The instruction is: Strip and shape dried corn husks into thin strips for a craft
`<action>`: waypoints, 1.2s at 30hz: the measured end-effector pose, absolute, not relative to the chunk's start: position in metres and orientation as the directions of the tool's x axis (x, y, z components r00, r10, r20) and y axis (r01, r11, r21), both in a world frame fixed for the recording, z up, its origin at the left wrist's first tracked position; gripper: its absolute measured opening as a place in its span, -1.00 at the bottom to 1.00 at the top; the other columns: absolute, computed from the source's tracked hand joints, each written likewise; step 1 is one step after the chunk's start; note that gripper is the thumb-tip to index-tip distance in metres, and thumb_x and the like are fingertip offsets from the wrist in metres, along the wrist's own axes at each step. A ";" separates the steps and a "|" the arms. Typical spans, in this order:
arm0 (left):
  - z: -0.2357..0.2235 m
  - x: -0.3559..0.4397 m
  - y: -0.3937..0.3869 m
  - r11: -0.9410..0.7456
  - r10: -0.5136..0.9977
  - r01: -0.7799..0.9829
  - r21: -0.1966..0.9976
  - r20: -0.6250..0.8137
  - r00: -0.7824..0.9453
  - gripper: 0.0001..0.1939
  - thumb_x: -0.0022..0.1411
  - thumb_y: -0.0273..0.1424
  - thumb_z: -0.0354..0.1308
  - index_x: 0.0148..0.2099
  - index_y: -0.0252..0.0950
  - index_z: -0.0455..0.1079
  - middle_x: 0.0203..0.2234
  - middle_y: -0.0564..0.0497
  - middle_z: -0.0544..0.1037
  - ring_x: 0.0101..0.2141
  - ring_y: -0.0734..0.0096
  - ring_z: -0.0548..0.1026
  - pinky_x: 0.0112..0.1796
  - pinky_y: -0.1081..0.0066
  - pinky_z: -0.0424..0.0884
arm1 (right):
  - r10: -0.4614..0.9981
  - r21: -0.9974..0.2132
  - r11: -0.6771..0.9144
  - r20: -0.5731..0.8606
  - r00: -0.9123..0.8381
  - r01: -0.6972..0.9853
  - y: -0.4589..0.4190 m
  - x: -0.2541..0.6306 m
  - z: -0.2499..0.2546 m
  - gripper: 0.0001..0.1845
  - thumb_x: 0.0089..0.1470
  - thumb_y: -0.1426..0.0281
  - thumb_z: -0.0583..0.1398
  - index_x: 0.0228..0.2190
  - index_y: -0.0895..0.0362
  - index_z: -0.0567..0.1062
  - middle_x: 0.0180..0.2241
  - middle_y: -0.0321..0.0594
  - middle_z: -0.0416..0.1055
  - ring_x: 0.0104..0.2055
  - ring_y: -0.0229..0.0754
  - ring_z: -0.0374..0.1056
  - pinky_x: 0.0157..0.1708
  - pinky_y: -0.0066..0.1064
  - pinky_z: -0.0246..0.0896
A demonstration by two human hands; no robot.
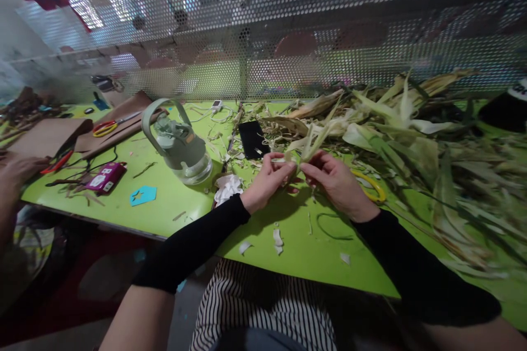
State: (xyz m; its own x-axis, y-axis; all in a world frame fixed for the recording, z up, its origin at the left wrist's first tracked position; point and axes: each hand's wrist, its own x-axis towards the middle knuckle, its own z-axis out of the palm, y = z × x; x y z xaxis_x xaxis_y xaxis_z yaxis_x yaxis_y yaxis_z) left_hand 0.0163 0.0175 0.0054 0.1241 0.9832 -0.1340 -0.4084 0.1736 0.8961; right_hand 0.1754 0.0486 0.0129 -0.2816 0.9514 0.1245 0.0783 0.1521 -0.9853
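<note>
Between my two hands, just above the green table (pixel 263 233), is a small bundle of pale corn husk (pixel 313 141) whose strips fan upward. My left hand (pixel 275 176) pinches its lower left side with thumb and fingers. From the other side, my right hand (pixel 332 180) grips the base of the same husk, its thumb near my left fingertips. Both hands' fingertips partly cover the bottom of the bundle. A big heap of loose corn husks (pixel 405 120) lies to the right. The yellow handle of scissors (pixel 373 186) shows beside my right wrist.
A black phone (pixel 253 139) lies behind my left hand. Left of it stand a green water bottle (pixel 177 145) and crumpled tissue (pixel 228 189). Farther left are a purple box (pixel 106 177), red-yellow scissors (pixel 107 127) and another person's hand (pixel 24 167). A perforated metal screen (pixel 263 55) borders the back.
</note>
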 end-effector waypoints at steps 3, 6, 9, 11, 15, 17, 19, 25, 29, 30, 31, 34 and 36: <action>0.008 0.015 0.015 0.021 0.997 -0.292 0.956 0.000 0.071 -0.60 0.18 -0.36 0.33 -0.09 -0.20 0.15 -0.13 0.04 0.40 -0.36 0.57 0.47 -0.37 0.45 0.48 | 0.972 -0.986 0.139 0.118 -0.202 0.095 0.050 0.176 0.012 -0.58 -0.09 0.05 0.39 -0.40 0.02 0.36 -0.55 -0.41 0.28 -0.56 -0.29 0.15 -0.57 -0.39 0.09; 0.009 0.014 0.016 -0.039 0.988 -0.119 0.992 0.056 0.146 -0.75 0.20 -0.42 0.29 -0.19 -0.28 0.24 -0.15 0.02 0.42 -0.42 0.65 0.40 -0.40 0.51 0.40 | 0.976 -0.981 0.142 0.116 -0.183 0.136 0.048 0.175 0.014 -0.60 -0.05 0.06 0.37 -0.39 0.02 0.35 -0.56 -0.40 0.27 -0.56 -0.27 0.18 -0.59 -0.39 0.08; 0.008 0.014 0.017 0.009 0.989 -0.085 0.996 0.004 0.149 -0.86 0.24 -0.45 0.23 -0.22 -0.31 0.30 -0.28 0.03 0.46 -0.43 0.63 0.40 -0.42 0.54 0.34 | 0.968 -0.973 0.176 0.144 -0.207 0.146 0.046 0.174 0.015 -0.61 -0.04 0.06 0.36 -0.39 0.03 0.36 -0.55 -0.40 0.29 -0.57 -0.28 0.18 -0.58 -0.40 0.09; 0.006 0.014 0.019 0.040 0.988 -0.092 0.995 -0.025 0.155 -0.88 0.24 -0.46 0.23 -0.23 -0.32 0.32 -0.33 0.03 0.47 -0.41 0.60 0.42 -0.40 0.54 0.33 | 0.959 -0.962 0.224 0.189 -0.209 0.156 0.045 0.174 0.015 -0.64 -0.02 0.07 0.35 -0.38 0.04 0.39 -0.53 -0.38 0.31 -0.55 -0.29 0.18 -0.56 -0.41 0.12; 0.002 0.015 0.021 0.032 0.977 -0.174 0.984 0.006 0.214 -0.83 0.21 -0.39 0.28 -0.24 -0.33 0.34 -0.38 0.07 0.45 -0.42 0.59 0.42 -0.37 0.50 0.35 | 0.917 -0.891 0.362 0.287 -0.278 0.273 0.044 0.175 0.017 -0.75 0.08 0.13 0.27 -0.33 0.05 0.52 -0.35 -0.24 0.41 -0.40 -0.22 0.30 -0.42 -0.36 0.26; 0.001 0.016 0.022 0.046 0.974 -0.257 0.965 0.014 0.228 -0.80 0.20 -0.38 0.29 -0.26 -0.33 0.32 -0.41 0.10 0.44 -0.43 0.59 0.42 -0.36 0.49 0.36 | 0.912 -0.877 0.383 0.310 -0.268 0.291 0.045 0.175 0.017 -0.75 0.07 0.15 0.27 -0.28 0.05 0.53 -0.25 -0.19 0.43 -0.30 -0.17 0.35 -0.33 -0.31 0.33; 0.001 0.016 0.023 0.079 0.973 -0.333 0.940 0.000 0.233 -0.79 0.20 -0.38 0.30 -0.26 -0.32 0.31 -0.43 0.10 0.45 -0.42 0.57 0.45 -0.34 0.48 0.38 | 0.931 -0.894 0.355 0.310 -0.195 0.274 0.046 0.176 0.015 -0.67 0.03 0.14 0.30 -0.21 0.04 0.47 -0.19 -0.17 0.44 -0.27 -0.14 0.37 -0.29 -0.28 0.36; 0.004 0.016 0.021 0.111 0.974 -0.396 0.912 -0.020 0.226 -0.77 0.14 -0.39 0.36 -0.26 -0.32 0.36 -0.41 0.09 0.52 -0.40 0.57 0.47 -0.27 0.45 0.37 | 0.962 -0.921 0.244 0.191 -0.193 0.305 0.050 0.176 0.009 -0.52 -0.02 0.00 0.34 -0.22 0.06 0.41 -0.24 -0.17 0.48 -0.30 -0.12 0.40 -0.32 -0.27 0.37; 0.006 0.016 0.020 0.123 0.980 -0.384 0.915 -0.051 0.191 -0.82 0.14 -0.42 0.35 -0.29 -0.35 0.40 -0.46 0.09 0.52 -0.44 0.60 0.44 -0.29 0.48 0.35 | 0.952 -0.936 0.246 0.185 -0.243 0.253 0.045 0.173 0.011 -0.57 -0.01 -0.02 0.34 -0.34 0.09 0.50 -0.35 -0.22 0.51 -0.36 -0.15 0.41 -0.30 -0.27 0.39; 0.006 0.016 0.020 0.132 0.981 -0.389 0.912 -0.065 0.180 -0.82 0.14 -0.42 0.35 -0.30 -0.35 0.40 -0.47 0.09 0.52 -0.45 0.60 0.44 -0.30 0.48 0.35 | 0.953 -0.934 0.260 0.208 -0.221 0.243 0.044 0.172 0.012 -0.59 -0.01 0.00 0.34 -0.37 0.08 0.51 -0.36 -0.22 0.52 -0.36 -0.14 0.42 -0.28 -0.26 0.40; 0.006 0.017 0.019 0.144 0.981 -0.395 0.907 -0.080 0.174 -0.81 0.14 -0.41 0.35 -0.31 -0.35 0.40 -0.48 0.09 0.51 -0.46 0.59 0.44 -0.31 0.48 0.36 | 0.954 -0.932 0.274 0.231 -0.192 0.237 0.043 0.172 0.013 -0.62 0.00 0.02 0.34 -0.39 0.08 0.52 -0.37 -0.23 0.54 -0.35 -0.14 0.43 -0.26 -0.25 0.41; 0.006 0.017 0.018 0.192 0.976 -0.428 0.883 -0.128 0.174 -0.74 0.09 -0.36 0.40 -0.33 -0.34 0.38 -0.52 0.12 0.47 -0.47 0.58 0.45 -0.32 0.49 0.38 | 0.953 -0.927 0.297 0.272 -0.138 0.230 0.042 0.172 0.014 -0.67 -0.01 0.06 0.35 -0.42 0.08 0.55 -0.38 -0.24 0.57 -0.32 -0.11 0.46 -0.22 -0.22 0.42; 0.005 0.018 0.018 0.224 0.971 -0.469 0.854 -0.156 0.181 -0.73 0.09 -0.35 0.40 -0.33 -0.33 0.36 -0.52 0.12 0.46 -0.46 0.55 0.48 -0.31 0.47 0.41 | 0.953 -0.931 0.297 0.274 -0.130 0.214 0.042 0.172 0.013 -0.67 -0.02 0.07 0.36 -0.43 0.09 0.56 -0.40 -0.24 0.57 -0.32 -0.11 0.47 -0.21 -0.22 0.42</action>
State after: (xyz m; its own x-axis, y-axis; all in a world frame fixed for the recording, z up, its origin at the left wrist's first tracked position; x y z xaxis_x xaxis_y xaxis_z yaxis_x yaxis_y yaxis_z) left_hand 0.0179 0.0183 0.0055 0.1810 0.9711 -0.1556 -0.4695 0.2243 0.8540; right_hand 0.1717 0.0425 0.0132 -0.1298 0.9528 0.2745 0.2138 0.2972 -0.9306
